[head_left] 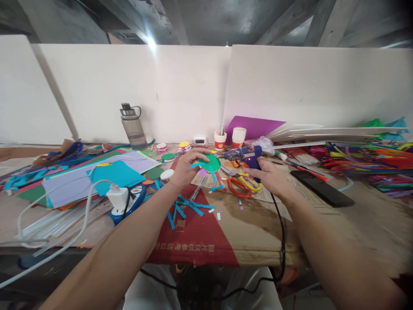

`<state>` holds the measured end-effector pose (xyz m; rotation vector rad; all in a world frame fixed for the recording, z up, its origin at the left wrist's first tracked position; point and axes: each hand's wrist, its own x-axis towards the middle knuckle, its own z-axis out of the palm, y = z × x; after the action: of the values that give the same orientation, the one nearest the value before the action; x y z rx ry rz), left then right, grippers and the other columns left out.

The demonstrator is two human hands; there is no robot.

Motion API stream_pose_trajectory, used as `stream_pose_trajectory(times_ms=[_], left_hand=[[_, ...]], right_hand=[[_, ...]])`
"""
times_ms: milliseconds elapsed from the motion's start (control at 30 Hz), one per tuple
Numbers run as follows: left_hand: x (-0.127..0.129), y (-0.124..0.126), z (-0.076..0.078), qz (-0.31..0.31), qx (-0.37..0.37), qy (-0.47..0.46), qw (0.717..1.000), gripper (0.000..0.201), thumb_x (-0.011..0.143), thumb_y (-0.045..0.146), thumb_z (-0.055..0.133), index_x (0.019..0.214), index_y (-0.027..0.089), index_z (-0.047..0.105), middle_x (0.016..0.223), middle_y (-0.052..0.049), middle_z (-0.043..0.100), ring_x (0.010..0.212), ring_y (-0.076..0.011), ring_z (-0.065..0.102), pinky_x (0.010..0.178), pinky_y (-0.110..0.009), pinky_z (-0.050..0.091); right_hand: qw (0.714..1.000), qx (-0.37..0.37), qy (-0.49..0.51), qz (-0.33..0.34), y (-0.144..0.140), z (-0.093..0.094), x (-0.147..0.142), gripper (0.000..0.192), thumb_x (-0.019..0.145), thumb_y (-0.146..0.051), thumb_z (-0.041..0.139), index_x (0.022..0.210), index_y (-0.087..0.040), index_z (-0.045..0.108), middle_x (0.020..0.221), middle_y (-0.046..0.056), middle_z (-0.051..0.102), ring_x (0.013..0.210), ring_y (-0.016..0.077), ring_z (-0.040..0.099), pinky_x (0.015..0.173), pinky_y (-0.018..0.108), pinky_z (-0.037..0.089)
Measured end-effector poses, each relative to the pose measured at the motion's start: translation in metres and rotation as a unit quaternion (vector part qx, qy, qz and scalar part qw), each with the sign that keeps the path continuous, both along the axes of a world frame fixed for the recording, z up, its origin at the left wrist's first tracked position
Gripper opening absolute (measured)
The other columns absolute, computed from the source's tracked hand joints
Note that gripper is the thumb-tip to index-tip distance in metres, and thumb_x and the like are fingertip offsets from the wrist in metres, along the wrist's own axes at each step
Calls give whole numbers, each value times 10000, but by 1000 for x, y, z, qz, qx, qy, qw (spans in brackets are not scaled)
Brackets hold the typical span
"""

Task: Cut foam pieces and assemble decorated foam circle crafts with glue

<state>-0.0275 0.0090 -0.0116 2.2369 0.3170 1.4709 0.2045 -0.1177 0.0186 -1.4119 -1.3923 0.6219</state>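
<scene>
Likely gluing: left hand (188,167) pinching green disc (213,162) mid-frame; right hand (270,174), fingers wrapped round glue gun (242,154). Next move calls for disc steady, aim careful.

Water bottle (134,131), black phone (321,188); small white clock (199,141), purple sheet (256,128)

Looked like a craft workshop. Held coloured paper (118,175), blue strips (208,206), scissors (238,175) and a glue gun (243,154) on a worktable (380,224) partly covered in cardboard (251,234). Was backed by white panels (190,90) beneath bare grey beams (338,21).
</scene>
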Motion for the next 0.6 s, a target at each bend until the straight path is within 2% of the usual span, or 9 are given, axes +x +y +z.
stream_pose_trajectory(times_ms=[367,600], left_hand=[[1,-3,3,11,4,-1,1000,56,806,248,703,814,195,685,1092,-91,707,1036,-206,656,869,-385,531],[1,-5,3,14,6,5,1000,86,812,279,710,829,198,685,1100,-88,706,1035,-200,653,887,-376,522]], right_hand=[[1000,-10,6,9,4,-10,8,270,666,-402,685,826,-211,581,740,-13,612,675,166,534,627,284,441],[999,30,-15,7,9,-15,13,329,682,-403,689,936,-201,633,880,21,668,802,203,587,761,329,472]])
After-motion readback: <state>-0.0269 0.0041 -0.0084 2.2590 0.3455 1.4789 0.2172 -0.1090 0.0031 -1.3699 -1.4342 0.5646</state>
